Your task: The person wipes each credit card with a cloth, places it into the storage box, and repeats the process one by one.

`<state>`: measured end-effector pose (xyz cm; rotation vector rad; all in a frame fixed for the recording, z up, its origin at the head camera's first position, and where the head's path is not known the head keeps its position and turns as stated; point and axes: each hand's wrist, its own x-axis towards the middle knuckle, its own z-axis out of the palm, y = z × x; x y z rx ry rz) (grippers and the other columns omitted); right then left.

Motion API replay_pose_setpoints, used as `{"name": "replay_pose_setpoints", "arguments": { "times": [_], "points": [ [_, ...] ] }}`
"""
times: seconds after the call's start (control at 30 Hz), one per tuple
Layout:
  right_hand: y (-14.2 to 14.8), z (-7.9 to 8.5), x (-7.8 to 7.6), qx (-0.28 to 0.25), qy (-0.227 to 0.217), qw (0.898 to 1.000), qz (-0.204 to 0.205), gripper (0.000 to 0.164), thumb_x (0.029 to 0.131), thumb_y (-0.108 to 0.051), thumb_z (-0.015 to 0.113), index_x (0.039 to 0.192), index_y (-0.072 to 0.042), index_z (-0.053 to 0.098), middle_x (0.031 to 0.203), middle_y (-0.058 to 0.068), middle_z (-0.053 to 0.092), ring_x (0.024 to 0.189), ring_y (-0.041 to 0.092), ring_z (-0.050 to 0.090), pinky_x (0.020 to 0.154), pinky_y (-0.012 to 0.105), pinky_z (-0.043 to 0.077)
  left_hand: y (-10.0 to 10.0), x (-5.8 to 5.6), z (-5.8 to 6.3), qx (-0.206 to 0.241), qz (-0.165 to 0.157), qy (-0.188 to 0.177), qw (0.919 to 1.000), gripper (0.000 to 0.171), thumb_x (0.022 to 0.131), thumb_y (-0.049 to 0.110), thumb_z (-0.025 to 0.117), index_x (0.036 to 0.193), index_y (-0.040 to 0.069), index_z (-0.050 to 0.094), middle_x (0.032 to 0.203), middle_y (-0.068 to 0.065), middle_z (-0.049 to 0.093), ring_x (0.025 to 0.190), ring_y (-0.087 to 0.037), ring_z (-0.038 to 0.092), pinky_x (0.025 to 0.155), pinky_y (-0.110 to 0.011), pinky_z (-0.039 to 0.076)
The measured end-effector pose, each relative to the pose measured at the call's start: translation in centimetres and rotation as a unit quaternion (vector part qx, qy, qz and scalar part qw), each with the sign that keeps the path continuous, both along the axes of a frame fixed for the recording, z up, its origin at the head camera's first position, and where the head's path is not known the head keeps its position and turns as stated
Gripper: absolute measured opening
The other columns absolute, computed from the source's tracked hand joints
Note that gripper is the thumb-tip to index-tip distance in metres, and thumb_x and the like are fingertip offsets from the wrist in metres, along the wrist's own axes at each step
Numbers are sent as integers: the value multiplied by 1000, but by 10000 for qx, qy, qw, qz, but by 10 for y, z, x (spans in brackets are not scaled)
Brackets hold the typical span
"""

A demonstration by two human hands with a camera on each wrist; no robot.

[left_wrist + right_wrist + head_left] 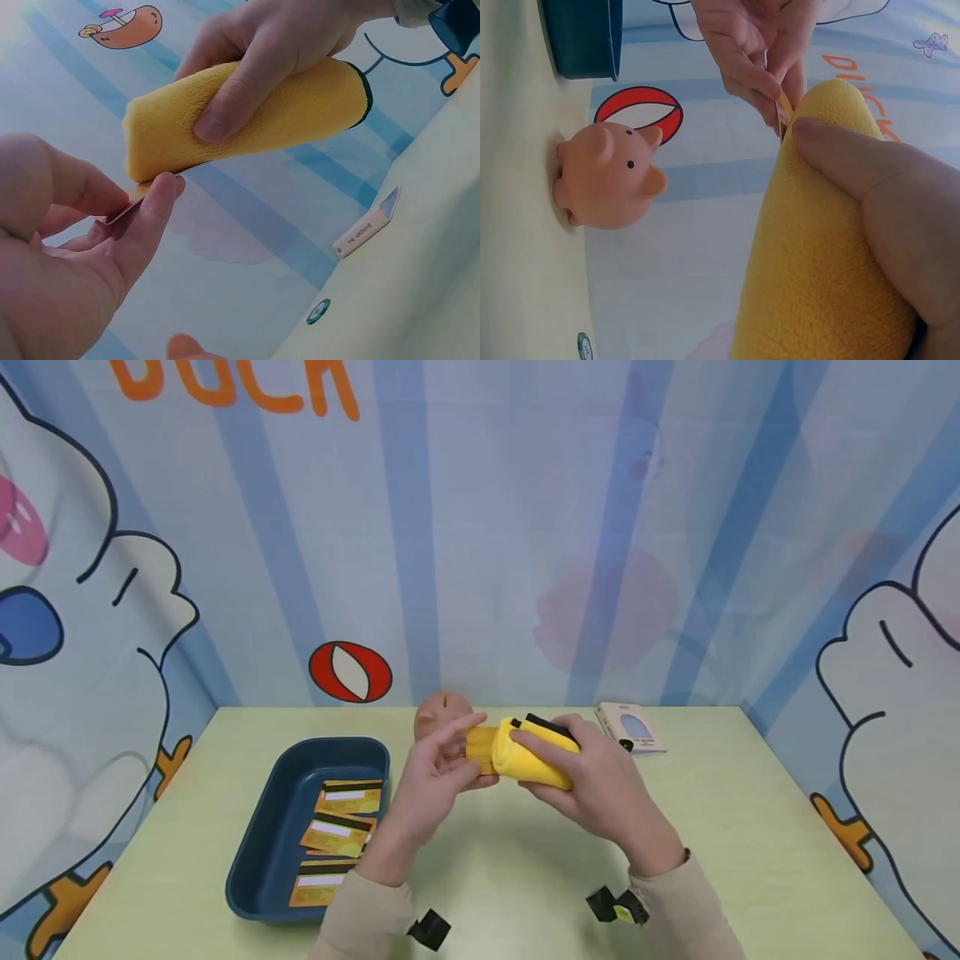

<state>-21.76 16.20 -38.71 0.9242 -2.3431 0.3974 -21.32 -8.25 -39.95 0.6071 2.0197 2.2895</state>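
Note:
My left hand [422,789] pinches a gold card [480,750] between its thumb and fingers. In my right hand [603,785] I grip a folded yellow plush cloth [528,763] with black edging. The cloth's end meets the card and covers its right part. In the left wrist view, the right thumb lies along the side of the cloth [292,116], and the card edge [124,211] shows just under it. Seen from the right wrist, the cloth [817,247] hides most of the card.
A dark blue tray [251,835] at the left holds several gold cards [348,796] with black stripes. Behind my hands stands a pink piggy bank [607,176]. Toward the back right lies a small white box [632,727]. A round green-rimmed token [319,311] is near the back edge.

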Motion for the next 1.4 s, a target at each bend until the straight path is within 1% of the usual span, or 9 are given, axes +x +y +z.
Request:
{"name": "replay_pose_setpoints", "arguments": {
  "times": [0.17,0.43,0.73,0.87,0.97,1.1,1.23,1.33,1.4],
  "points": [
    [7,0,-3,-5,-19,10000,-81,62,85,-39,89,143,-32,67,117,16,63,84,25,59,67,40,56,-4,-1,0,162,143,-123,9997,61,98,-16,51,153,10,52,138,-25,58,118,-37,69,87,-39,63],
    [17,1,-6,51,85,9996,-269,60,84,-38,89,140,-31,69,115,18,63,83,27,60,65,40,55,-9,-4,1,302,350,-424,9980,58,97,-15,52,149,10,56,136,-24,60,121,-38,67,87,-40,63],
    [25,6,-6,-418,23,9987,-287,62,82,-36,91,140,-29,69,111,15,62,81,24,55,63,37,50,-10,-7,-1,156,715,-815,9940,58,96,-13,59,146,15,59,131,-21,67,122,-37,67,83,-41,64],
    [26,8,-3,-609,-44,9977,-303,65,82,-35,91,142,-31,68,114,16,63,88,27,56,64,37,50,-8,-7,-4,19,923,-713,9932,51,96,-12,60,143,8,62,128,-22,70,118,-38,70,80,-41,64],
    [26,10,0,-689,-152,9971,-290,66,82,-34,91,144,-33,66,116,14,63,92,27,56,65,37,50,-5,-6,-6,-130,1092,-511,9926,37,97,-11,62,132,0,70,123,-21,72,112,-34,72,82,-38,64],
    [25,13,3,-757,-196,9967,-232,67,82,-33,91,145,-34,65,116,13,63,92,25,56,67,38,50,-4,-6,-9,-278,1128,-128,9931,24,98,-11,64,117,-4,77,120,-18,75,106,-25,73,89,-34,62],
    [24,15,6,-797,-143,9966,-164,68,82,-33,91,144,-34,66,115,13,63,91,26,57,68,39,51,-3,-6,-10,-258,1054,39,9941,20,97,-11,65,113,-6,77,128,-17,73,114,-24,72,93,-32,60],
    [24,16,6,-829,-118,9964,-92,67,81,-32,92,143,-33,66,116,14,63,91,26,57,68,39,51,-2,-6,-11,-279,1033,-23,9943,19,96,-11,66,111,-6,77,136,-16,69,123,-25,69,94,-32,60],
    [24,17,6,-843,-108,9964,-50,66,81,-32,92,143,-32,67,116,14,63,91,25,57,69,39,51,-2,-6,-11,-314,1022,-88,9942,20,97,-11,65,111,-5,78,136,-17,68,121,-28,70,93,-33,60]
  ]
}}
